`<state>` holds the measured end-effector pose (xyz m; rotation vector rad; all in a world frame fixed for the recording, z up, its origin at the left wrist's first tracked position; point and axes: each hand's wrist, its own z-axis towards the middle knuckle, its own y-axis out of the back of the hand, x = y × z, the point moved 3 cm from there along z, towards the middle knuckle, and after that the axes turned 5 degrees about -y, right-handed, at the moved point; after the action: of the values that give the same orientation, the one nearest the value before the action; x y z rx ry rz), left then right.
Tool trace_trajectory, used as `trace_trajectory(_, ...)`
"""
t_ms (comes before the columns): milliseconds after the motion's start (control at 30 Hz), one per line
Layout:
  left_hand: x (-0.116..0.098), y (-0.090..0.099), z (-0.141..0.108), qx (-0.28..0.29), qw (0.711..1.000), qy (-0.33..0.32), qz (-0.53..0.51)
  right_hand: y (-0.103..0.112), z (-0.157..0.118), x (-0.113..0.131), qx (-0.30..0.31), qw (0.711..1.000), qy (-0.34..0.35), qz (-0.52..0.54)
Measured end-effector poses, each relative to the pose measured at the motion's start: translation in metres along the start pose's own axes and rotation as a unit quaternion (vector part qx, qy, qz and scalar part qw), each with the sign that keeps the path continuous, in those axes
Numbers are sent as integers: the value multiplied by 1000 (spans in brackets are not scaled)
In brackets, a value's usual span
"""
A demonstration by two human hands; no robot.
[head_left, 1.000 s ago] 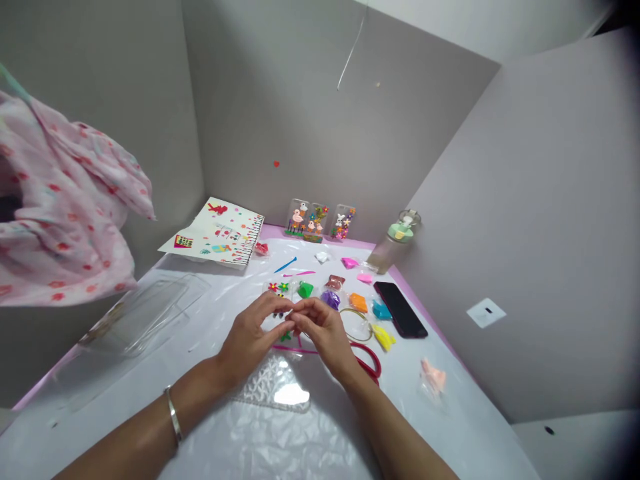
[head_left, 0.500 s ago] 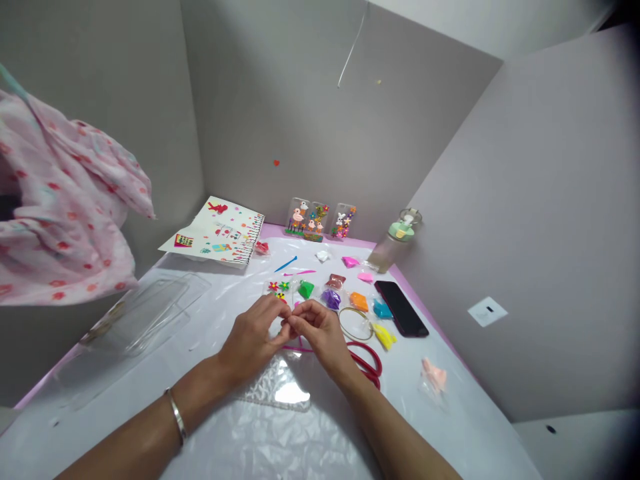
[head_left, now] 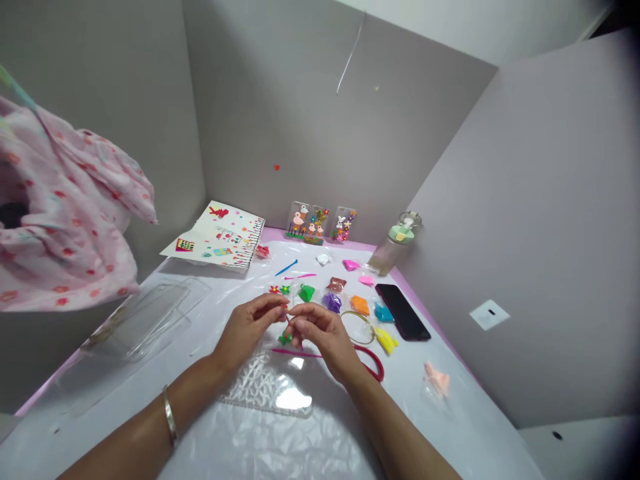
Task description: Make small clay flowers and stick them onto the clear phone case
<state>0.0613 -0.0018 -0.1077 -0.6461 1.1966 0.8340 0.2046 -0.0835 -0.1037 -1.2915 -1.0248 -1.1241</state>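
My left hand [head_left: 250,328] and my right hand [head_left: 324,335] meet above the middle of the table, thumbs and fingers pinched. A small reddish piece of clay [head_left: 288,319] shows between their fingertips; its shape is too small to make out. Below them lies a clear phone case [head_left: 265,387] with a textured, shiny surface. Across its far edge rests a pink modelling tool [head_left: 295,353], partly behind my right hand. A green clay flower [head_left: 285,338] shows under the fingers. Red-handled scissors [head_left: 376,365] lie beside my right wrist, their blades hidden.
Clay packets, such as purple [head_left: 332,302], orange [head_left: 359,305] and yellow [head_left: 386,340], surround a gold bangle [head_left: 357,341]. A phone [head_left: 403,312] and bottle [head_left: 387,253] stand right. Clear cases [head_left: 145,320] and a notebook [head_left: 220,233] lie left. Decorated cases [head_left: 344,224] lean at the back.
My hands have drawn slightly apart, showing the small reddish piece between the fingertips and the green flower below. The view has tilted up a little.
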Motion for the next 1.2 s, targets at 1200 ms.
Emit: trace_trajectory(1200,15,2,8,57,988,103,-102,3,5,-5,22,989,-78,124)
